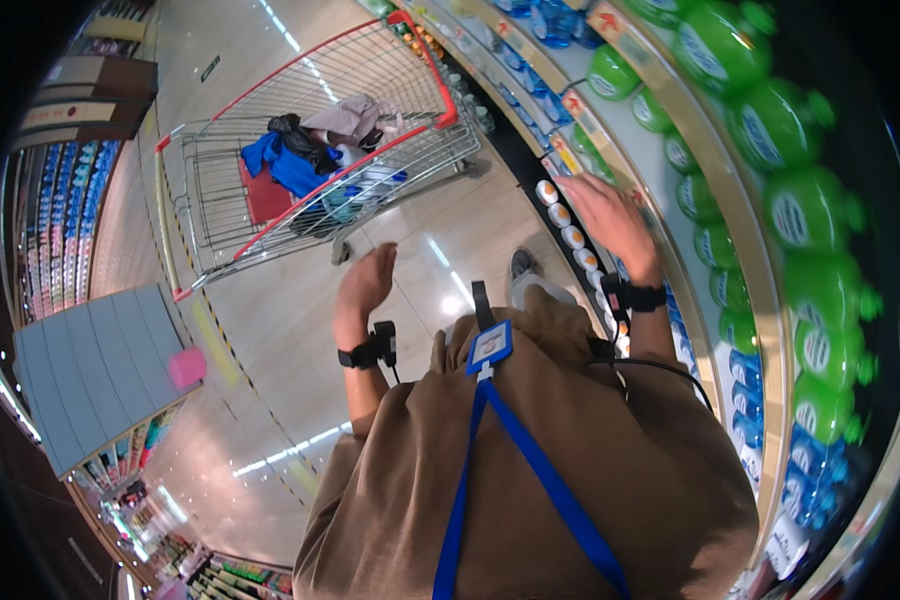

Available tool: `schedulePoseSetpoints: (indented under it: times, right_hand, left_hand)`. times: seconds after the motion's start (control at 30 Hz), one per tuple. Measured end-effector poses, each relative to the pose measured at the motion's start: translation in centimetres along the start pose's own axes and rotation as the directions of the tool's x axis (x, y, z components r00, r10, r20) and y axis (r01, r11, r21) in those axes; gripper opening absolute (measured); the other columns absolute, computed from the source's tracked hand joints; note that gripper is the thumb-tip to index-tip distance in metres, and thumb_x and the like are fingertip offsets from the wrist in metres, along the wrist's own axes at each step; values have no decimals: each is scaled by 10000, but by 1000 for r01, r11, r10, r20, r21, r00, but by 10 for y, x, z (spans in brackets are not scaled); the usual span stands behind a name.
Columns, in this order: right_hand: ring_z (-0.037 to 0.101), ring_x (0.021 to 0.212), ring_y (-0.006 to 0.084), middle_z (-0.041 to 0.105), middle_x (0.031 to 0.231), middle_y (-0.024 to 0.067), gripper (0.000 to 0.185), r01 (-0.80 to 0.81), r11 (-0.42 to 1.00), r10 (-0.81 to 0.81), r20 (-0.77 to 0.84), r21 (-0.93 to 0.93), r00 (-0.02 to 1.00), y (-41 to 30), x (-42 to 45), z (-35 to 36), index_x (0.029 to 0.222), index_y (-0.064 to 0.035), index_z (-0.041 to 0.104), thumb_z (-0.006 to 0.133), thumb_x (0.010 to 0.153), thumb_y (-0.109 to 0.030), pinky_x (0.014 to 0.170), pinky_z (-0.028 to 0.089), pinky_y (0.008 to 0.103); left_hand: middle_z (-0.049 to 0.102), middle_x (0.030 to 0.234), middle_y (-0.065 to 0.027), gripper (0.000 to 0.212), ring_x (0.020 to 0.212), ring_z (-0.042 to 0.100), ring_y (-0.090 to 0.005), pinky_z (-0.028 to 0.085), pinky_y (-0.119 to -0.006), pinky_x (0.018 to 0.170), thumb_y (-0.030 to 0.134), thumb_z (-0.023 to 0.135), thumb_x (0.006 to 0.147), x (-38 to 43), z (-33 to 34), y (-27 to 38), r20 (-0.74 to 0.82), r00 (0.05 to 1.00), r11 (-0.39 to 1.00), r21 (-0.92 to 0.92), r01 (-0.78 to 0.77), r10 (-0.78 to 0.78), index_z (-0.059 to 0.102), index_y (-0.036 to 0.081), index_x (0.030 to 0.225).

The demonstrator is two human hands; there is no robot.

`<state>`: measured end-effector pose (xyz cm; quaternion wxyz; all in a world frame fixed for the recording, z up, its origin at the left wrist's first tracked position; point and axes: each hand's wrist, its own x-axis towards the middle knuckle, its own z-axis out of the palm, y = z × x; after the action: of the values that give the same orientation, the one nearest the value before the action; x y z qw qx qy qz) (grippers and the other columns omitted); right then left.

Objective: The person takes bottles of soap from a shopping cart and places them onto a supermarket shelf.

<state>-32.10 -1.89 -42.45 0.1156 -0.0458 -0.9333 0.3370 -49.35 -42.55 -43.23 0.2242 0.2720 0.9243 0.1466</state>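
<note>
My left hand hangs in the air over the tiled floor, near the side of a metal shopping cart with red rails. It is slightly blurred, its fingers loosely extended, and I see nothing in it. To the right, my right hand reaches toward the shelf front with fingers stretched out and no item in its grasp. Whether it touches the shelf edge, I cannot tell. Green bottles line the shelf beside it, and white-capped products stand in a row low down, below its fingers.
Inside the cart lie a blue cloth or bag, a black plastic bag and a pale garment. A grey-topped display with a pink object stands at left. Larger green bottles fill the upper right shelf.
</note>
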Motion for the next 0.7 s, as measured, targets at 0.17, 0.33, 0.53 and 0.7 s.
schedulePoseSetpoints:
  times: [0.17, 0.33, 0.53, 0.7]
  right_hand:
    - [656, 1007, 410, 689, 1149, 148, 262, 103, 993, -105, 50, 52, 993, -35, 124, 13, 1277, -82, 670, 610, 1025, -117, 833, 537, 472]
    - [670, 992, 391, 700, 1108, 124, 218, 150, 986, -156, 95, 70, 983, -37, 215, 66, 1207, -86, 692, 622, 1029, -191, 834, 546, 480]
    - [672, 1024, 372, 697, 1111, 131, 229, 82, 996, -85, 259, 21, 962, -51, 327, 142, 1202, -88, 697, 604, 1037, -216, 862, 547, 468]
    - [691, 1042, 339, 700, 1146, 150, 282, 61, 989, 43, 669, -132, 742, -37, 427, 241, 1242, -109, 676, 611, 1028, -281, 874, 556, 434]
  left_hand:
    - [729, 1159, -210, 327, 1076, 672, -438, 543, -505, 894, 300, 475, 1104, 51, -54, -36, -55, 998, 996, -85, 28, -33, 671, 89, 1261]
    - [720, 1178, -223, 278, 1099, 669, -438, 542, -475, 898, 223, 535, 1085, 112, -99, -85, -134, 991, 978, -207, -9, -19, 665, 36, 1243]
    - [714, 1201, -233, 319, 1100, 681, -432, 543, -468, 913, 254, 564, 1073, 218, -136, -186, -22, 1000, 969, -245, -19, 14, 652, 19, 1270]
    - [709, 1178, -220, 356, 1067, 685, -424, 543, -481, 906, 316, 610, 1044, 313, -123, -254, 185, 967, 976, -160, -148, 177, 662, 75, 1302]
